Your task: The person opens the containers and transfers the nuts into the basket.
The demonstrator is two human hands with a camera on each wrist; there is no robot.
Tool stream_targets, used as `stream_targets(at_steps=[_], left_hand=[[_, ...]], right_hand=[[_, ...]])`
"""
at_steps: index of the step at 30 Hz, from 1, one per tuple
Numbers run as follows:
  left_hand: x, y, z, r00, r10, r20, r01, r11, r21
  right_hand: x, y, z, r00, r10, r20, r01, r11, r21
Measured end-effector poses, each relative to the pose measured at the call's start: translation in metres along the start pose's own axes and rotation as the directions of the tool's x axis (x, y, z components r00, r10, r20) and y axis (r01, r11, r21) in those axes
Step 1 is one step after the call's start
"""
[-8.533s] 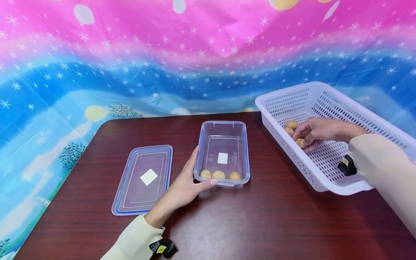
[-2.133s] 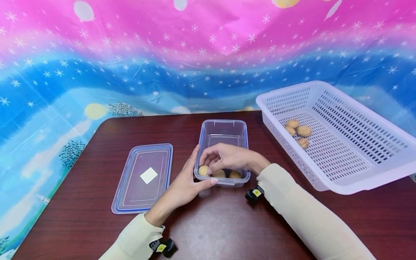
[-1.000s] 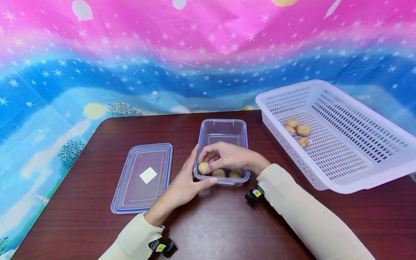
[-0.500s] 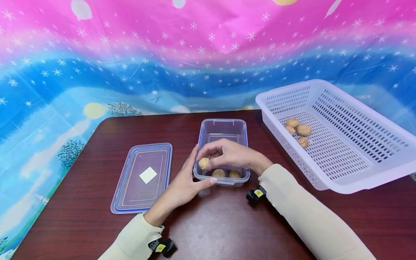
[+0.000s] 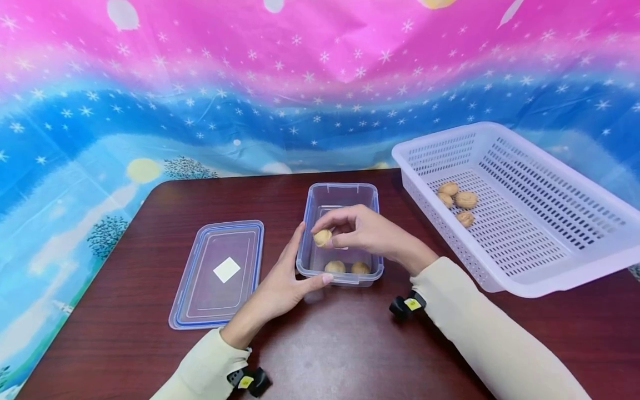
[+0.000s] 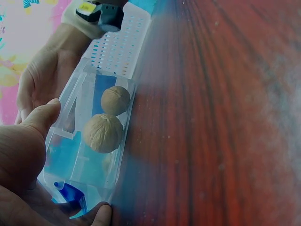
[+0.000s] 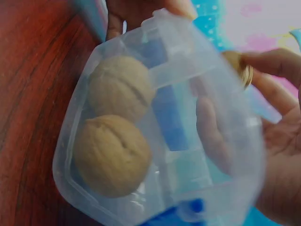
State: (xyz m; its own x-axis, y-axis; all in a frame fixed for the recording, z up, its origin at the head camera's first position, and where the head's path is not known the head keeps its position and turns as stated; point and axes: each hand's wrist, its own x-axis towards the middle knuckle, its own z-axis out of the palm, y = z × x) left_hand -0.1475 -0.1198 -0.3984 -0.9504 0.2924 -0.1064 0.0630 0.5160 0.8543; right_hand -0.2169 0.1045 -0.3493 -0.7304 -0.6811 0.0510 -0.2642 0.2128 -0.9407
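Observation:
In the head view, my left hand [image 5: 280, 280] holds the clear plastic container [image 5: 341, 188] at its near left corner, thumb over the front rim and fingers along the left side. Above the container's floor, my right hand [image 5: 367, 230] pinches a walnut [image 5: 322, 238] between thumb and fingers. Two other walnuts lie along the container's front wall, a left one [image 5: 335, 267] and a right one [image 5: 360, 268]. Both show large through the plastic in the right wrist view. The left wrist view shows my left thumb [image 6: 44, 115] at the container's edge.
A clear lid [image 5: 218, 311] with a blue seal and a white label lies on the dark red table [image 5: 320, 344], left of the container. At the right stands a white slotted basket [image 5: 530, 289] with several walnuts [image 5: 466, 200] at its far left.
My right hand has come from the basket into the container, taken hold of the front-left walnut and lifted it up and slightly right. My left hand has stayed on the container.

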Motion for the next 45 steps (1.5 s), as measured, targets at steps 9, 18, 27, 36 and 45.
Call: stream_targets(at_steps=[9, 18, 27, 36, 45], left_hand=[[-0.001, -0.001, 0.000, 1.000, -0.019, -0.014, 0.018, 1.000, -0.021], [0.001, 0.000, 0.000, 1.000, 0.004, -0.026, -0.005, 1.000, -0.023], [0.001, 0.000, 0.000, 1.000, 0.007, -0.031, -0.007, 1.000, -0.002], [0.000, 0.000, 0.001, 1.000, 0.004, -0.028, -0.004, 1.000, -0.002], [0.000, 0.000, 0.002, 1.000, 0.015, -0.025, -0.016, 1.000, -0.016]], right_hand=[[-0.030, -0.036, 0.002, 0.978, 0.027, -0.208, -0.031, 0.999, -0.014], [-0.075, -0.077, -0.001, 0.944, -0.036, -0.329, -0.005, 0.992, -0.123], [-0.120, -0.097, -0.043, 0.891, 0.070, -0.449, -0.187, 0.957, -0.220], [-0.138, -0.065, -0.129, 0.923, 0.088, -0.375, -0.093, 0.996, 0.005], [-0.141, -0.023, -0.206, 0.969, 0.077, -0.235, -0.043, 0.988, 0.147]])
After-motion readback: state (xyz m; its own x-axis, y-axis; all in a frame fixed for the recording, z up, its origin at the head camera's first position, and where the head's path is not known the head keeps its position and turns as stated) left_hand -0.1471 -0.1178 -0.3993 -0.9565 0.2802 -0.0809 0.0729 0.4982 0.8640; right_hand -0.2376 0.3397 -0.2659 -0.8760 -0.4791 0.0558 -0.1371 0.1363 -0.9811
